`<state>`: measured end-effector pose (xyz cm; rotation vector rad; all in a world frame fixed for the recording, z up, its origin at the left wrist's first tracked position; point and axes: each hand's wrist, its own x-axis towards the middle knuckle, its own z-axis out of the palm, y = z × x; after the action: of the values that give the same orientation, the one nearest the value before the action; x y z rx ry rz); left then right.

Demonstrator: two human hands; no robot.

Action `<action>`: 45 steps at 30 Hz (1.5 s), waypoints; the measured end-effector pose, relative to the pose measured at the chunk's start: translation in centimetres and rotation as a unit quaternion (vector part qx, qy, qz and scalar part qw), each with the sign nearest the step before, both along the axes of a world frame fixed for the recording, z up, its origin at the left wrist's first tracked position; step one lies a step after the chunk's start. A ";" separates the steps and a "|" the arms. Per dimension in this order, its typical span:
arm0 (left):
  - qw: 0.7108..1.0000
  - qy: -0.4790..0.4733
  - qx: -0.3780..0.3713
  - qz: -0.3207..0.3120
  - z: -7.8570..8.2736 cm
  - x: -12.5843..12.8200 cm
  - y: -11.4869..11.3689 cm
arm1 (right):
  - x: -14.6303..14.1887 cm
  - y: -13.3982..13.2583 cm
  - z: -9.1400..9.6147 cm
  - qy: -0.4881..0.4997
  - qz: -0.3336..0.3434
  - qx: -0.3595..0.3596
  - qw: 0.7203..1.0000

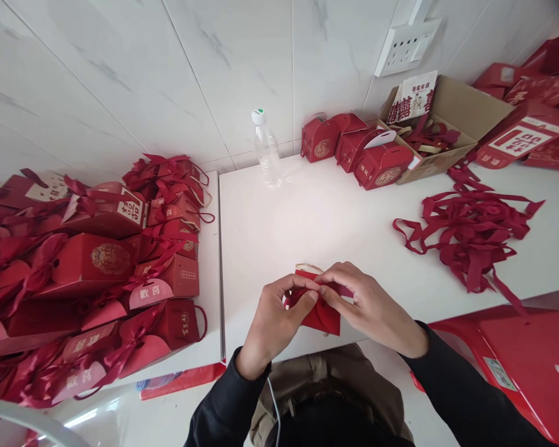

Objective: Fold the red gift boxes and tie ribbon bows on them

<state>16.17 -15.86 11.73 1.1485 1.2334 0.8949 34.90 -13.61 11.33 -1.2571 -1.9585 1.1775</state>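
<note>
A small red gift box (323, 310) with a tan rope handle sits at the near edge of the white table (317, 217). My left hand (272, 320) pinches a red ribbon on the box's front from the left. My right hand (370, 304) pinches the same ribbon from the right, fingertips meeting the left hand's above the box. Both hands are closed on the ribbon, which is mostly hidden under the fingers.
A heap of finished red boxes with bows (88, 273) fills the left table. Loose red ribbons (470, 233) lie at right. A clear bottle (266, 149), several red boxes (358, 149) and a cardboard carton (447, 118) stand at the back. A red stool (526, 366) is lower right.
</note>
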 end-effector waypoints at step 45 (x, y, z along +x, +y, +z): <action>0.912 0.322 0.239 0.090 -1.7 -1.7 -5.6 | 2.0 0.8 0.6 -0.103 -0.021 -0.068 0.992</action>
<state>14.47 -21.48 9.98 1.8428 1.7287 1.0272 36.89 -12.82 11.93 -1.5365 -2.0142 1.2201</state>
